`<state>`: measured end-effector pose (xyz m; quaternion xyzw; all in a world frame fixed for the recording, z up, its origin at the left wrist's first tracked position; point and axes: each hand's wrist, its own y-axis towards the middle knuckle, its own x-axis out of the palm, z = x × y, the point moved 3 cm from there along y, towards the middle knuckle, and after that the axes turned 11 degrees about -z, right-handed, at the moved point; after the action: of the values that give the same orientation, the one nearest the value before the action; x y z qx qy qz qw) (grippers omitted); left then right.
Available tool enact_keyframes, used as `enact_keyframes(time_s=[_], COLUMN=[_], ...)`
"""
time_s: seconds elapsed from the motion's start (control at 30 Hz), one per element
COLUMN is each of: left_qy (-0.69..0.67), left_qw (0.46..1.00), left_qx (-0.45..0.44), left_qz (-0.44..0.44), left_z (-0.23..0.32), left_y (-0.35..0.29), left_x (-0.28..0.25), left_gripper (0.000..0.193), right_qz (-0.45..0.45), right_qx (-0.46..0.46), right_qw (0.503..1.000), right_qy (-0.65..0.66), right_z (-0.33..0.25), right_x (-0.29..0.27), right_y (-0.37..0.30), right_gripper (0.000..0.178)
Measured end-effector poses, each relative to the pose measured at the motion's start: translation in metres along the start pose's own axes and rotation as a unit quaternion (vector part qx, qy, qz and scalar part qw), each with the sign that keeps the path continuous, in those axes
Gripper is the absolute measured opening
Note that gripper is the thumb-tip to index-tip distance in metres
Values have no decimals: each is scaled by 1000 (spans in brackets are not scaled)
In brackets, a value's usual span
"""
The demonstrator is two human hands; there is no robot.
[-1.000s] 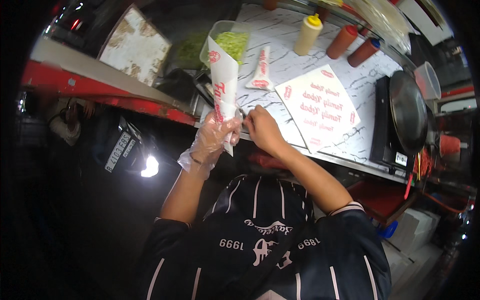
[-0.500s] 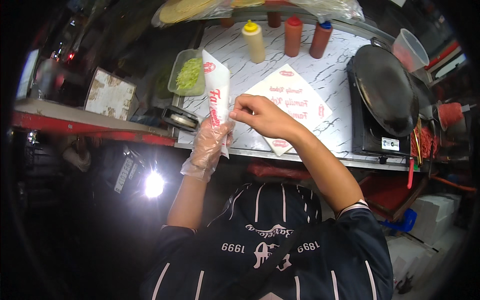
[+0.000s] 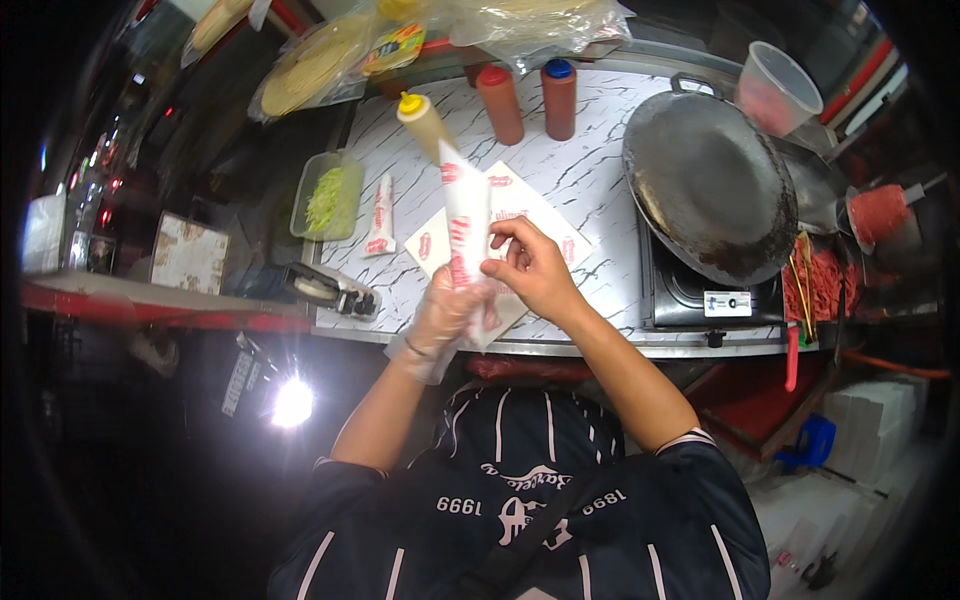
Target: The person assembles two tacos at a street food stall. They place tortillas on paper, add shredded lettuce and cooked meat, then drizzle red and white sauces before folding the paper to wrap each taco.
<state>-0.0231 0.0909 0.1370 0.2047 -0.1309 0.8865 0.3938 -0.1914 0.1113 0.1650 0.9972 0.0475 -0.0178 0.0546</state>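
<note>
In my gloved left hand (image 3: 455,305) is a long paper-wrapped roll (image 3: 466,205), white with red print, its pointed paper end tilted up and away. The fingers close round its lower part. My bare right hand (image 3: 535,270) is at the roll's right edge, thumb and curled fingers apart with a gap between them; the fingertips are at the paper. Beneath both hands lies a stack of printed white wrapping paper (image 3: 555,228), partly hidden. A smaller wrapped roll (image 3: 381,218) lies on the counter to the left, beside a clear tub of shredded lettuce (image 3: 327,200).
Behind the roll stand a yellow-capped bottle (image 3: 420,122) and two sauce bottles, red-capped (image 3: 501,108) and blue-capped (image 3: 559,102). A black pan (image 3: 705,185) sits on a stove at right, near shredded red meat (image 3: 820,285). Tongs (image 3: 335,290) lie near the counter's left front. Bagged flatbreads (image 3: 312,70) sit behind.
The view has swung, so the counter sits further left and lower. The right hand's fingers have spread from a pinch at the roll. The smaller roll and the whole tongs now show.
</note>
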Motion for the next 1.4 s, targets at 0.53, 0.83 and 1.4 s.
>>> enact_keyframes(time_s=[0.53, 0.83, 1.4], left_qy=[574, 292, 650], left_qw=[734, 950, 754], left_qx=[336, -83, 24], left_qz=[-142, -70, 91], left_z=[62, -14, -17], left_y=[8, -12, -57], left_x=[-65, -118, -104], left_gripper=[41, 32, 57], right_qz=[73, 196, -57], right_qx=[-107, 171, 226], right_qw=[920, 964, 938], right_qy=[-370, 59, -258], right_z=[33, 94, 98], right_x=[46, 85, 43], right_y=[-21, -56, 43], right_gripper=[43, 22, 47])
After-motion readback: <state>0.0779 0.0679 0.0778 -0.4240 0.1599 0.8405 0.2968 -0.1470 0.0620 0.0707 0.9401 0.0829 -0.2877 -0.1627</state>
